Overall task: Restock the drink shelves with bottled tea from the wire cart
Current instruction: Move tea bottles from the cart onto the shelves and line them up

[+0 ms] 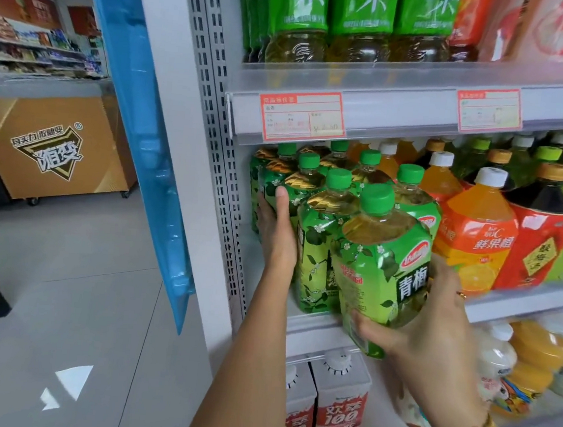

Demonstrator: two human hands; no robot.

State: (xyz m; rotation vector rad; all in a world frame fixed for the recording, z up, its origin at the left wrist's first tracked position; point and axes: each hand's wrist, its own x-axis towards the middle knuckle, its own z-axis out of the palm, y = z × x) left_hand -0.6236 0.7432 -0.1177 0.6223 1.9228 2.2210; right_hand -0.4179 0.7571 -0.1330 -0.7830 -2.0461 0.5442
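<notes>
I can't see the cart. My right hand (434,328) clamps a green-capped, green-labelled tea bottle (380,257), tilted; my left hand (276,233) lies flat, fingers apart, against shelved bottles (321,217).

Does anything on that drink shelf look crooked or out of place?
One thing: the front green tea bottle leans and overhangs the shelf edge, gripped by the right hand. Its neighbours stand upright. Nothing looks spilled.

The tea bottle (379,267) is green with white blossoms and a green cap. Neighbouring juice bottles (477,232) are orange, white-capped.
</notes>
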